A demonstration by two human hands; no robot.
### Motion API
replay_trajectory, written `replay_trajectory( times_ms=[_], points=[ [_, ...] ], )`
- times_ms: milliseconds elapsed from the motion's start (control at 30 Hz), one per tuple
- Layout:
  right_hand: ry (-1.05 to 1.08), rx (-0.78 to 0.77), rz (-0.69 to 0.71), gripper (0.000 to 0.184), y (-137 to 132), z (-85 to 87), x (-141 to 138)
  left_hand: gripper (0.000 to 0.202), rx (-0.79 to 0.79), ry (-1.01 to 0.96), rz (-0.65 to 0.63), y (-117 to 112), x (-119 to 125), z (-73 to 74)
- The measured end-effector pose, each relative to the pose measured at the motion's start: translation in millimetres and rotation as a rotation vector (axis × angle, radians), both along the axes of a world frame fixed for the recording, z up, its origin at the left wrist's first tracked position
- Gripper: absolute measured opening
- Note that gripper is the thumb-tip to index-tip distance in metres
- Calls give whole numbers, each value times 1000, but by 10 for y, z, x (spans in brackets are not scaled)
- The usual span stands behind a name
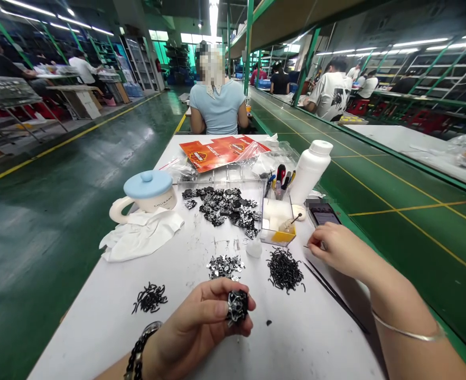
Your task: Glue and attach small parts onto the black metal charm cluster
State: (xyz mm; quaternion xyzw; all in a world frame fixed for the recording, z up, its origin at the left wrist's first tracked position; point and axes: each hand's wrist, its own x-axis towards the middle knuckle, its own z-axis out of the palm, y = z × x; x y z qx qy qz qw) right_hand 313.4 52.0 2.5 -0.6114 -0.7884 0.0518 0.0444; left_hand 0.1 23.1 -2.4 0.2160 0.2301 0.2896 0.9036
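My left hand [213, 311] is closed around a small black part with silvery metal pieces [238, 306], held up over the near middle of the table. On the right, my right hand [334, 247] has its fingers curled together beside a phone [325, 212]; whatever is in them, if anything, I cannot make out. Just beyond my left hand lies a pile of small silvery metal pieces [225, 266]. A heap of short black curved strips [285, 270] sits between my hands, and a smaller heap of similar strips [150, 297] is on the left. Farther back are several black-and-silver parts [225, 206].
Long thin black strips [336, 295] lie under my right forearm. A clear box [278, 237], a white bottle [310, 169] and tools [281, 177] stand back right. A blue-lidded mug [154, 192] and white cloth [141, 237] are left. Ahead sits a person in light blue [218, 108].
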Motion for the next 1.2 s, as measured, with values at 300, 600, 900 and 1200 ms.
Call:
replay_trajectory(
  times_ms=[300, 600, 900, 1200],
  points=[
    [783, -235, 313, 10, -417, 222, -854, 25, 36, -24, -2, -26, 20, 16],
    [1143, -535, 57, 6, -420, 56, -1089, 26, 41, -13, -6, -21, 4, 15],
    [1534, -943, -141, 23, -403, -126, -1168, 28, 52, 10, -5, -20, 27, -1],
    [1580, -798, -177, 21, -441, -116, -1235, 27, 49, 19, 56, -2, 26, -19]
  ],
)
